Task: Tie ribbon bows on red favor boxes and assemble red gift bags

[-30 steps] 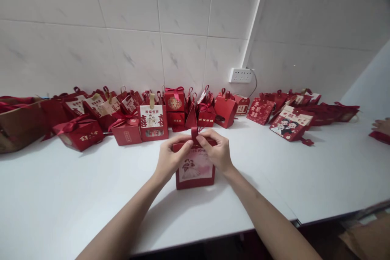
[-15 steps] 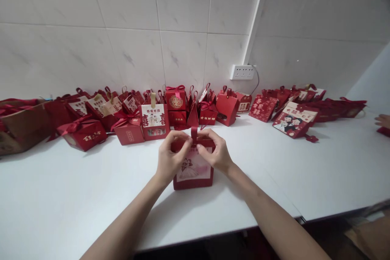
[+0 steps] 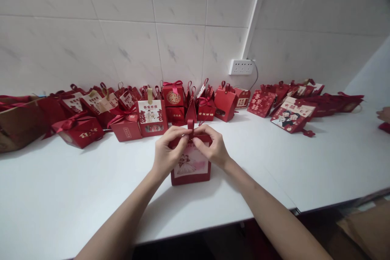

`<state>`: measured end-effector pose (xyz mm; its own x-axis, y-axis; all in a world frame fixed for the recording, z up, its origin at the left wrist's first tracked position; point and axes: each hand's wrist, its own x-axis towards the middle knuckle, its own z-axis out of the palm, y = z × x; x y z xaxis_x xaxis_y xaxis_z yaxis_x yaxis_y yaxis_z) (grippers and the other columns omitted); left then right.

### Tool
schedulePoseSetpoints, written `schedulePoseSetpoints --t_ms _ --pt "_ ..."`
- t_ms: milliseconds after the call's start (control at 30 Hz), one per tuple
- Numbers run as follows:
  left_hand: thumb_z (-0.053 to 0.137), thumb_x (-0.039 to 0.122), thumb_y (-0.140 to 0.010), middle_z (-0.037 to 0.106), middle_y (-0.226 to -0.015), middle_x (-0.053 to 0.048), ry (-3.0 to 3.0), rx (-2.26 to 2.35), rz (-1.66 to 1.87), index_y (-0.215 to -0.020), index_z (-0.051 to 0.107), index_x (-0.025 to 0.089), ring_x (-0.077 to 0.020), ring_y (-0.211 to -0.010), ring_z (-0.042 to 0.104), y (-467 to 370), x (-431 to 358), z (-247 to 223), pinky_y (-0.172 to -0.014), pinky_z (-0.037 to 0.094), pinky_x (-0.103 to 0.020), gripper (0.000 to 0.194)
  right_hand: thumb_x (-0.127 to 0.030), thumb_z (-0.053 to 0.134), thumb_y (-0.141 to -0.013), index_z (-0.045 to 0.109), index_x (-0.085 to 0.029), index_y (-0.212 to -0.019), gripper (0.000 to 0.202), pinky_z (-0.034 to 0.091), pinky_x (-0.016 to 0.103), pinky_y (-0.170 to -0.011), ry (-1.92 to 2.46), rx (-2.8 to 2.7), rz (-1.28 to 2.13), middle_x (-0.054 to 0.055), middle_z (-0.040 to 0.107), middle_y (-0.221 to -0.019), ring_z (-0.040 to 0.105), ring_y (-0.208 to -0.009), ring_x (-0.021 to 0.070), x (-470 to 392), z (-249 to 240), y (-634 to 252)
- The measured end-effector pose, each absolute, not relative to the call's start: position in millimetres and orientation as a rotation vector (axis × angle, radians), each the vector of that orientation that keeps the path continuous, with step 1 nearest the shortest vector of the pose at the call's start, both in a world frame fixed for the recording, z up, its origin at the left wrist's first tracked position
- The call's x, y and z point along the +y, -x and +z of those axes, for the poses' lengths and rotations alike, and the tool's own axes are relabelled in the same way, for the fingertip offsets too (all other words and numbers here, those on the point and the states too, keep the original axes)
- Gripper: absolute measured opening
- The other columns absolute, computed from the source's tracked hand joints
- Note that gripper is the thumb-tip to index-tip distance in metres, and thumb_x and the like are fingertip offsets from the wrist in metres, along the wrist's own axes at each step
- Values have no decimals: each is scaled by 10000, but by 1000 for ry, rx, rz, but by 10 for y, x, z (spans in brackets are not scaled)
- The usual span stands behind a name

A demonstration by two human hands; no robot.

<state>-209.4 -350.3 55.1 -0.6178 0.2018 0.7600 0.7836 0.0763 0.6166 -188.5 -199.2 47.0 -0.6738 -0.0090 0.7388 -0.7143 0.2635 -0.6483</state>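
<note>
A red gift box (image 3: 191, 166) with a pale printed panel showing two figures stands upright on the white table (image 3: 91, 195) in front of me. My left hand (image 3: 172, 146) pinches its top edge from the left, thumb in front and fingers behind. From the right, my right hand (image 3: 211, 144) pinches the same edge close beside it. Between my fingertips a red ribbon loop (image 3: 190, 124) sticks up from the top of the box. The upper corners of the box are partly hidden by my hands.
Several red gift boxes (image 3: 152, 118) with ribbons line the tiled wall, more of them (image 3: 292, 115) at the right. A brown bag (image 3: 18, 126) stands far left. A white power socket (image 3: 242, 67) is on the wall. Another person's hand (image 3: 384, 114) shows at the right edge.
My view has shifted slightly, so the whole scene sits a little higher and more to the left. Both hands keep their pinch on the top of the box.
</note>
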Motion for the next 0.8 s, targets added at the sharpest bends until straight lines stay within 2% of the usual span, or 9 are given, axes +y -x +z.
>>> schedulePoseSetpoints --t_ms 133,233,467,800 --pt "605 202 -782 686 -889 -48 984 -1900 -1596 -909 714 199 -155 -827 635 2100 -3522 561 -746 528 -270 167 -195 555 -768 579 -207 -854 90 539 270 -695 -667 -1931 1467 7 638 -828 628 -772 146 -1989 474 1890" --pt "609 200 -783 686 -870 -42 965 -1903 -1590 -900 718 198 -144 -802 635 2105 -3518 557 -705 524 -244 160 -198 566 -755 580 -207 -843 90 538 282 -719 -652 -1932 1459 6 643 -823 632 -785 151 -1987 472 1902" --pt "601 194 -791 683 -887 -29 941 -1906 -1531 -921 709 206 -138 -824 636 2111 -3503 545 -711 520 -237 170 -222 555 -783 581 -215 -836 60 531 287 -747 -610 -1923 1490 1 649 -830 631 -796 145 -2003 467 1910" --pt "588 130 -815 674 -896 4 1000 -1847 -1476 -933 689 223 -107 -832 622 2118 -3491 527 -733 507 -201 181 -180 547 -787 567 -207 -869 89 521 261 -780 -626 -1926 1493 3 639 -854 628 -823 136 -1999 491 1867"
